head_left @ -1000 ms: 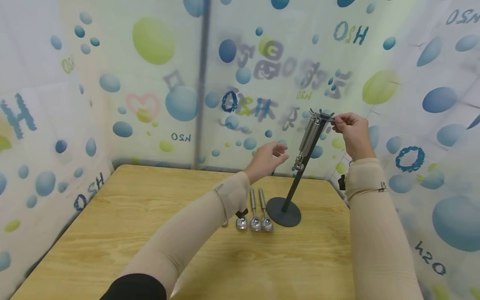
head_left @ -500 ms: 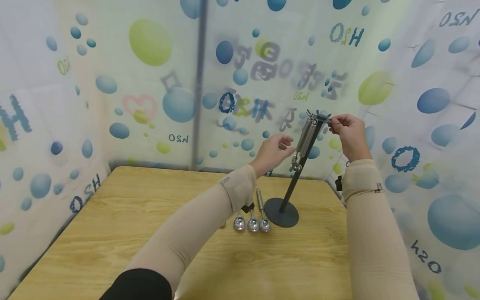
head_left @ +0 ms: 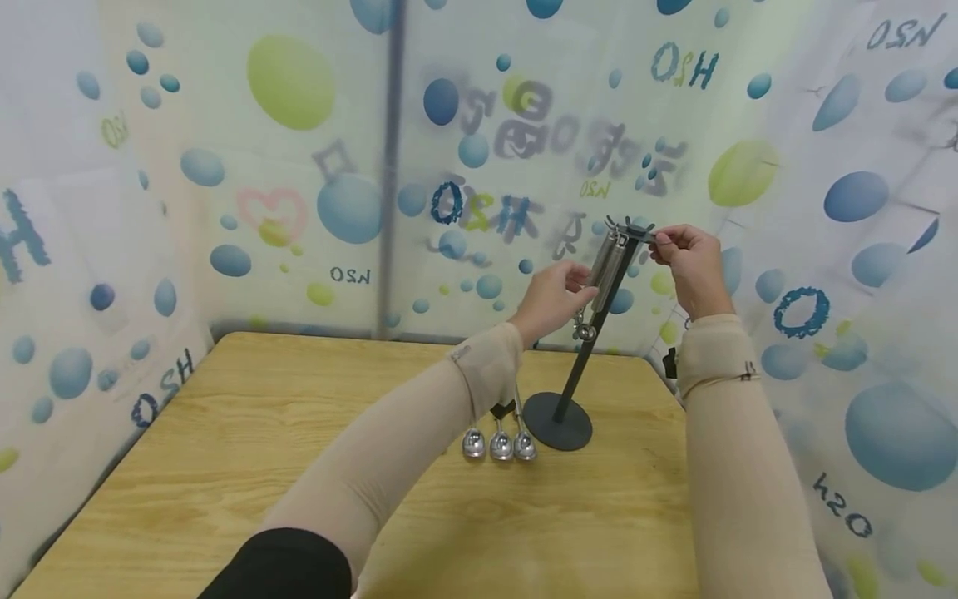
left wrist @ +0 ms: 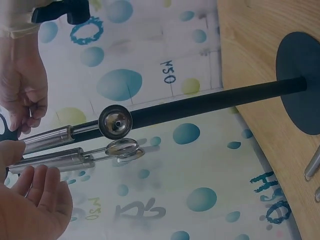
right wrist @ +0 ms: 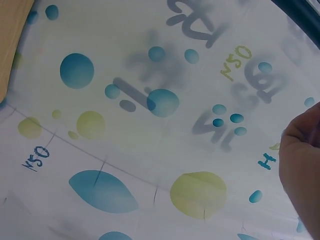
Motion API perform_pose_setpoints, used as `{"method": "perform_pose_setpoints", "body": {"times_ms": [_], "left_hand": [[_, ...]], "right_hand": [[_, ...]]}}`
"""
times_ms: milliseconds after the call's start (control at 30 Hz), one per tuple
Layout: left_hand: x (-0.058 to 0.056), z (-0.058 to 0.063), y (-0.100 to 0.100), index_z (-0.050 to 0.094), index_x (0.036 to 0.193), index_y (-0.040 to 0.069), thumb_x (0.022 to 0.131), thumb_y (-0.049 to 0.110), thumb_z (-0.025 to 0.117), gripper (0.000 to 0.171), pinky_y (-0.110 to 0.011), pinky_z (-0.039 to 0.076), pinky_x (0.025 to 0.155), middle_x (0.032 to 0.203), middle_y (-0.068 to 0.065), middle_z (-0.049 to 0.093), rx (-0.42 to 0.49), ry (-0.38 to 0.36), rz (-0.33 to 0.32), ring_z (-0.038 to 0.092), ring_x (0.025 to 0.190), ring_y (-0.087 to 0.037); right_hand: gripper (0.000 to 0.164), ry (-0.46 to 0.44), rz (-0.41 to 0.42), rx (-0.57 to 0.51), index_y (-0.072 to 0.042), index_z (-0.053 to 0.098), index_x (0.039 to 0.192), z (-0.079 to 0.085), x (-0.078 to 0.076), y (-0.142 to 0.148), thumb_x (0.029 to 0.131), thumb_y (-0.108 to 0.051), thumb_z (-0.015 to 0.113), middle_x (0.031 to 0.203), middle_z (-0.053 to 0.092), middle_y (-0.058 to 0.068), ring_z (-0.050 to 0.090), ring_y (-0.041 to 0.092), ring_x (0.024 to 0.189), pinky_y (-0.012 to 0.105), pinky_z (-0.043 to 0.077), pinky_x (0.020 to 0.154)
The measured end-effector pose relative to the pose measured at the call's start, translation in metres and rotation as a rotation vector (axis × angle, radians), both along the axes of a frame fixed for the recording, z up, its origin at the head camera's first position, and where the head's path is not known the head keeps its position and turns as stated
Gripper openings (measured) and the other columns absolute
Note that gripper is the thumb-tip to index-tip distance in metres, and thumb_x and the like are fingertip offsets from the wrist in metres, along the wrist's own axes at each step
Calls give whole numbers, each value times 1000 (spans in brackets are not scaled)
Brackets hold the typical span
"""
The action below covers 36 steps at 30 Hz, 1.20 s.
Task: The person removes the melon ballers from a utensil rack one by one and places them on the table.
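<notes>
A black stand point(head_left: 576, 378) with a round base and hooks at its top rises from the table. Metal scoops with round bowls and thick handles point(head_left: 612, 264) hang from it. My right hand point(head_left: 692, 264) pinches one hook at the top of the stand. Beside the hanging scoops is my left hand point(head_left: 552, 298); in the left wrist view its fairly straight fingers point(left wrist: 50, 192) lie along one scoop's handle point(left wrist: 50, 160), thumb on the other side. A second hanging scoop point(left wrist: 115, 122) shows its bowl against the pole. The right wrist view shows only part of the right hand point(right wrist: 305, 160).
Several more scoops lie side by side on the wooden table point(head_left: 337, 399), left of the stand's base point(head_left: 557, 422); the left forearm hides their handles. Patterned curtains point(head_left: 284, 166) close off the back and sides.
My left hand has moved right, reaching the hanging scoops with its fingers now at a handle. The right hand keeps its pinch on the hook. The head view has shifted slightly.
</notes>
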<state>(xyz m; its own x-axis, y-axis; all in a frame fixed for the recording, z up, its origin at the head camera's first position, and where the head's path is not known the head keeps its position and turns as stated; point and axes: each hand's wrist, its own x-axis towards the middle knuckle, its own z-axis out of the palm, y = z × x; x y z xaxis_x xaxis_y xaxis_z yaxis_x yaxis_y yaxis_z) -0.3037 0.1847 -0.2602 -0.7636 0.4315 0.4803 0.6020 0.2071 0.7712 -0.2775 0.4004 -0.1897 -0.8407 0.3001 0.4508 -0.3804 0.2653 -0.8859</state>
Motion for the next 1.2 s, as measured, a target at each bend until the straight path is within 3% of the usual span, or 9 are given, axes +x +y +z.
{"method": "perform_pose_setpoints", "body": {"times_ms": [633,1033,1200], "left_hand": [[5,6,13,64,132,7,100,22,68,35,-27,54,88,121,-4,69,90,-112,-56,65,108,-15],[4,4,21,56,143,8,102,19,64,43,-30,53,95,133,-6,66,167,-189,-150,63,119,-17],[7,6,22,56,144,8,103,17,63,43,-29,54,94,133,-8,67,180,-185,-144,64,120,-18]], "right_hand": [[11,28,69,-65,-6,69,92,-4,-3,-1,99,-9,63,79,66,-1,62,9,72,16,54,72],[13,28,33,-39,-11,70,89,-7,-3,0,100,-12,62,79,66,-3,61,10,74,16,54,75],[12,23,28,-46,-10,69,91,-5,-2,1,100,-13,62,81,65,-2,61,10,74,16,54,75]]}}
